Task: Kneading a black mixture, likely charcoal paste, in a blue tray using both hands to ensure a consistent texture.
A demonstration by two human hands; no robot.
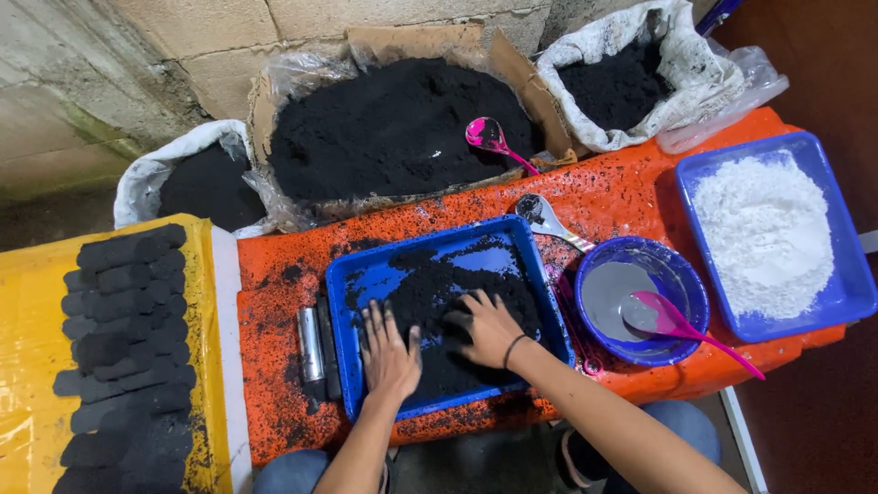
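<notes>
A blue tray (366, 274) on an orange table (274, 320) holds a heap of black powdery mix (430, 293). My left hand (389, 352) lies flat on the mix at the tray's front, fingers spread and blackened. My right hand (487, 327), with a dark band on its wrist, presses into the mix just to the right, fingers dug in. Neither hand holds a tool.
A blue bowl (681, 274) of grey liquid holds a pink spoon (677, 322). A blue tray (846, 293) of white powder is at the right. Sacks and a lined box of black powder (393, 128) stand behind, with a pink spoon (489, 137). Black briquettes (123, 348) cover a yellow board. A metal tube (311, 343) lies left of the tray.
</notes>
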